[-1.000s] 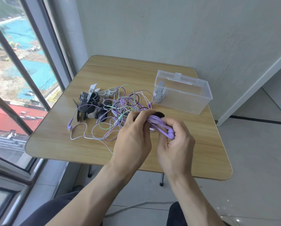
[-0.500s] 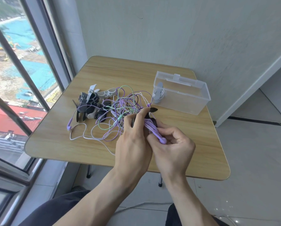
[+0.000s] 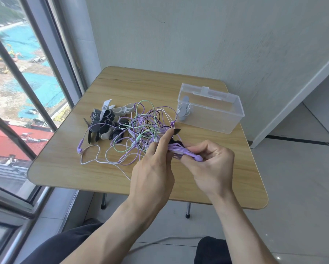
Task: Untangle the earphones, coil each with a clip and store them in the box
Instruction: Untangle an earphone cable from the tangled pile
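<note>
While both bare forearms reach up from the person's dark-trousered lap, the two hands meet over the near half of the wooden table (image 3: pixel 60 174), a pale laminate top with rounded corners and a wood-grain print. The left hand (image 3: pixel 152 168) has its fingers curled down over a bundled purple earphone (image 3: pixel 180 150), its forefinger stretched out toward a black clip (image 3: pixel 176 133) with pointed, leaf-shaped wings that clasps the bundle's far end. The right hand (image 3: pixel 211 164) pinches the bundle's other end between thumb and curled fingers, a rounded purple earbud poking out at its fingertips. The bundle is held just above the table, nearer than the box.

Left of the hands and farther back on the table lies the tangle of cords (image 3: pixel 140 134): thin, glossy loops of purple, mint green, white and black, knotted over one another, with a white strand trailing toward the near edge and a purple earbud at the tangle's left end. Beyond and left of it sits a heap of spare clips (image 3: pixel 102 121), black, grey and white, smooth plastic with winged shapes.

Farther back to the right of the tangle stands the box (image 3: pixel 217 121), clear, rectangular and lidless, its walls frosted. Inside, at its left end, a coiled white earphone (image 3: pixel 184 109) stands in a grey clip.
</note>
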`<action>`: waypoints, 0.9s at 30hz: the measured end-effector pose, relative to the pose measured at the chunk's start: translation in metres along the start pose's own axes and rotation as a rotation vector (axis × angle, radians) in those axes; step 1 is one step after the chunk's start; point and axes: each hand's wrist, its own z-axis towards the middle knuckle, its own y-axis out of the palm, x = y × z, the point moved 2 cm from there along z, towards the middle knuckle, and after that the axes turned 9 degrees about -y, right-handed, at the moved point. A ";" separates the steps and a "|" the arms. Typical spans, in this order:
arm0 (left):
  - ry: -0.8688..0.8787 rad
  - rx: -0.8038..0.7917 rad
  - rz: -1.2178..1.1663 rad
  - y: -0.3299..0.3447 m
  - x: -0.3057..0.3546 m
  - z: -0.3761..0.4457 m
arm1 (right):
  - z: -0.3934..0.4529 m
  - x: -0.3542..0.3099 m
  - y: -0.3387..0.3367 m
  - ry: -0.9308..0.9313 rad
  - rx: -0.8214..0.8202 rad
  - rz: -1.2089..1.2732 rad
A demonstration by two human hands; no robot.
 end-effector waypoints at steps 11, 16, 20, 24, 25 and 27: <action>-0.055 0.054 0.012 0.009 0.010 -0.012 | -0.010 0.004 0.018 -0.057 0.085 0.186; -0.213 -0.038 -0.158 0.009 0.010 -0.015 | -0.006 -0.008 0.015 -0.138 -0.030 0.167; -0.185 -0.079 -0.207 0.011 0.006 -0.004 | 0.001 -0.007 0.003 -0.200 -0.062 0.048; -0.099 -0.135 -0.095 0.006 0.000 0.001 | 0.007 -0.001 -0.011 -0.248 -0.120 -0.118; -0.095 -0.147 -0.072 0.005 -0.002 0.001 | 0.008 0.000 -0.012 -0.231 -0.141 -0.134; -0.103 -0.175 -0.046 0.007 -0.007 0.003 | 0.009 0.002 -0.013 -0.211 -0.183 -0.171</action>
